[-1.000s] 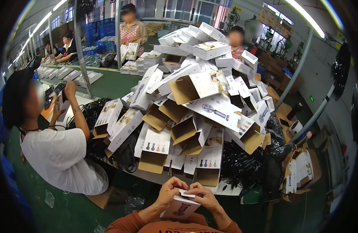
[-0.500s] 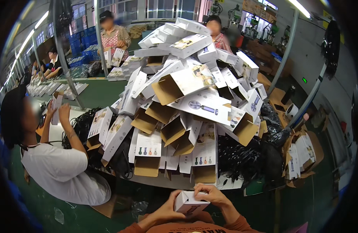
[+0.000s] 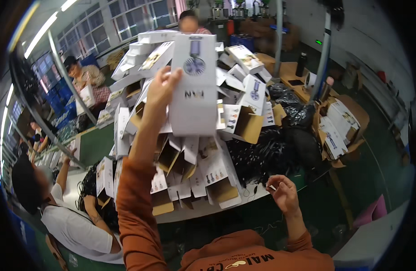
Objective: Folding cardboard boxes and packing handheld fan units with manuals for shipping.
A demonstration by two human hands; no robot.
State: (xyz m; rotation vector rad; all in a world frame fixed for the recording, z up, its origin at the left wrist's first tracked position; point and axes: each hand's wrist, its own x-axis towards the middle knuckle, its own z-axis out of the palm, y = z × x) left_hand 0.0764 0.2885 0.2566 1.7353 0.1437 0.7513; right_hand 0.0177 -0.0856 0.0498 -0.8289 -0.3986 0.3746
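My left hand (image 3: pixel 164 86) is raised far out over the pile, its fingers closed on the left edge of a white carton (image 3: pixel 194 113). The carton looks shut and stands upright, with a printed handheld fan upside down on the side toward me. Behind and below it lies a big heap of white cartons (image 3: pixel 219 176), several with open ends showing brown insides. My right hand (image 3: pixel 283 194) hangs low at the near right, just off the table edge. Its fingers are loosely curled and apart from the thumb, with nothing seen between them.
Black cables (image 3: pixel 266 153) and black plastic bags (image 3: pixel 289 106) lie right of the heap. A brown box (image 3: pixel 352 135) holding white cartons stands farther right. At the left, a co-worker in a white shirt (image 3: pixel 77 230) reaches toward the table; metal poles (image 3: pixel 278 40) rise around it.
My left hand has lifted the carton from near my body up and forward over the heap. My right hand has let go of it and moved right. The view has turned right.
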